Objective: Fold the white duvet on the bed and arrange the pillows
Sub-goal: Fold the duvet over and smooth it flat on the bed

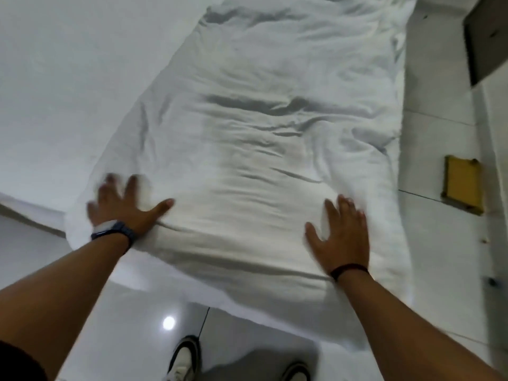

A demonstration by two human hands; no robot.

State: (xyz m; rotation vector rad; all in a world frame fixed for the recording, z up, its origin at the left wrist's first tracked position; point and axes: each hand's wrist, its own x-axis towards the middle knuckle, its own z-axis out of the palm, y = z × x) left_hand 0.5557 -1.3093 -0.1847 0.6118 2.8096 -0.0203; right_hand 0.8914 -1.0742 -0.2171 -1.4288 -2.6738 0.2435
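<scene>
The white duvet (261,138) lies folded into a long wrinkled strip that runs away from me over the bed (68,78). Its near end hangs over the bed's edge toward the floor. My left hand (123,207) rests flat on the strip's near left corner, fingers spread and blurred by motion. My right hand (341,237) lies flat on the near right side, fingers apart. Neither hand grips the fabric. No pillows are in view.
A bare white sheet covers the bed left of the duvet. Glossy white floor tiles (439,243) lie to the right and below me, with a small yellow-brown block (463,185) on them. Dark furniture (486,42) stands at top right. My shoes (184,358) stand by the bed's edge.
</scene>
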